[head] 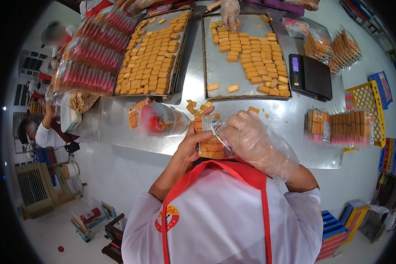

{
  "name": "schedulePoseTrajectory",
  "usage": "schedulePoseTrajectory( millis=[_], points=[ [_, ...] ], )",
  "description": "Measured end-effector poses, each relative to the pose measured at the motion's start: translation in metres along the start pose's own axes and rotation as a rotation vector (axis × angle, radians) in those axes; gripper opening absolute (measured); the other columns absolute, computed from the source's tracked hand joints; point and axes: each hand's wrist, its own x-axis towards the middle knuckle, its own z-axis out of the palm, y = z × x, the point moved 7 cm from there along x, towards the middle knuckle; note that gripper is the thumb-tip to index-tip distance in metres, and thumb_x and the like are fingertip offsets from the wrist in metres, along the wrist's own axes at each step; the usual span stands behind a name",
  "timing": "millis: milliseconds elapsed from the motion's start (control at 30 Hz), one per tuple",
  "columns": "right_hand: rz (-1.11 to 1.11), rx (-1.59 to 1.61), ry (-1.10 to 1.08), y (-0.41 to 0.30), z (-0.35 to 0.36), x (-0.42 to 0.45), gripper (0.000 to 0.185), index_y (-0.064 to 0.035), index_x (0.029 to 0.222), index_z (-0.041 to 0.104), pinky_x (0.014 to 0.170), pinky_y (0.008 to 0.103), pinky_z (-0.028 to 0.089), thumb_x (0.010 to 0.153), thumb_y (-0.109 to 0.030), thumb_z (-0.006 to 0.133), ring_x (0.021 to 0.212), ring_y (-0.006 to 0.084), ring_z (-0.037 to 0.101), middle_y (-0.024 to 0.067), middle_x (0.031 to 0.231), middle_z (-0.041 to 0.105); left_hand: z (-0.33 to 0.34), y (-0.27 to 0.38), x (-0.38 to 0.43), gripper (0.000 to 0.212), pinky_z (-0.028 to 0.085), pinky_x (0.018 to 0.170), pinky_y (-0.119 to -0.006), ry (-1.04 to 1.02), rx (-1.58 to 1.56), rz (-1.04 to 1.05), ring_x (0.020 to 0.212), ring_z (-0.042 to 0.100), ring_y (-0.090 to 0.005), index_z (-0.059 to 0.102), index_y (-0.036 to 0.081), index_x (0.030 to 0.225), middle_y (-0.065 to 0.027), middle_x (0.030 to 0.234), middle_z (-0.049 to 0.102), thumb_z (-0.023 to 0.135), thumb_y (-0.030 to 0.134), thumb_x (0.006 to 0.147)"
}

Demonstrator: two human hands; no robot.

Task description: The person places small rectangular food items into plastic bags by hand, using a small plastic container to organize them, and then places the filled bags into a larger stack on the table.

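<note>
My left hand (192,142), bare, holds a clear plastic pack of rectangular biscuits (212,148) just in front of my apron. Its thumb lies across the front of the pack, below a printed label. My right hand (246,130) wears a loose clear plastic glove. Its curled fingers grip the right edge of the same pack, and they hide part of it. Beyond the pack, loose biscuits (192,105) and crumbs lie on the steel table (118,122). A clear plastic jar (161,120) stands left of my left hand, beside another biscuit pack (137,112).
Two metal baking trays (222,79) (181,49) hold rows of biscuits; a co-worker's gloved hand (230,15) reaches into the right one. A black digital scale (315,77) sits to its right. Filled packs (341,127) stand near the right edge, with more stacked (89,56) at left.
</note>
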Motion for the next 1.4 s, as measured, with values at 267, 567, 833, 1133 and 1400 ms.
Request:
schedulePoseTrajectory(
  millis=[267, 567, 833, 1133, 1400],
  points=[
    [0.657, 1.108, 0.144, 0.05, 0.016, -0.024, 0.031, -0.0038, 0.107, 0.056, 0.083, 0.0323, 0.046, 0.083, -0.008, 0.075, 0.093, 0.0115, 0.055, 0.0035, 0.098, 0.057, 0.006, 0.015, 0.002, 0.084, 0.051, 0.097, -0.035, -0.079, 0.055, 0.041, 0.112, 0.062, -0.0195, 0.035, 0.009, 0.149, -0.0106, 0.122, 0.061, 0.073, -0.001, 0.075],
    [0.882, 1.454, -0.072, 0.055, 0.05, -0.034, 0.028, -0.0014, 0.103, 0.064, 0.079, 0.0261, 0.052, 0.078, 0.0, 0.076, 0.088, 0.0106, 0.065, 0.004, 0.094, 0.068, 0.013, 0.015, 0.009, 0.087, 0.052, 0.096, -0.035, -0.159, 0.247, 0.004, 0.109, 0.064, -0.0191, 0.033, 0.003, 0.147, -0.0125, 0.124, 0.062, 0.08, 0.0, 0.074],
    [0.844, 1.396, -0.037, 0.061, 0.061, -0.038, 0.02, -0.0022, 0.096, 0.065, 0.08, 0.028, 0.054, 0.079, 0.002, 0.074, 0.087, 0.0117, 0.066, 0.0043, 0.093, 0.068, 0.013, 0.016, 0.01, 0.089, 0.052, 0.094, -0.034, -0.153, 0.329, -0.026, 0.108, 0.064, -0.0173, 0.033, 0.006, 0.148, -0.009, 0.116, 0.064, 0.081, -0.002, 0.073],
    [0.861, 1.356, 0.004, 0.077, 0.087, -0.055, 0.019, -0.007, 0.088, 0.065, 0.071, 0.0242, 0.051, 0.077, 0.003, 0.077, 0.079, 0.0075, 0.063, -0.0022, 0.089, 0.067, 0.013, 0.009, 0.013, 0.089, 0.051, 0.095, -0.034, -0.165, 0.393, -0.041, 0.109, 0.061, -0.0167, 0.033, 0.01, 0.149, -0.0087, 0.118, 0.061, 0.081, 0.005, 0.075],
    [0.86, 1.452, 0.551, 0.113, 0.07, -0.053, 0.037, -0.0015, 0.119, 0.063, 0.07, 0.0246, 0.055, 0.084, 0.003, 0.07, 0.084, 0.0095, 0.066, 0.0048, 0.101, 0.07, 0.026, 0.001, 0.029, 0.067, 0.052, 0.101, -0.042, -0.043, -0.183, 0.083, 0.123, 0.056, -0.0285, 0.027, 0.011, 0.149, -0.0162, 0.137, 0.049, 0.062, 0.003, 0.093]
  ],
)
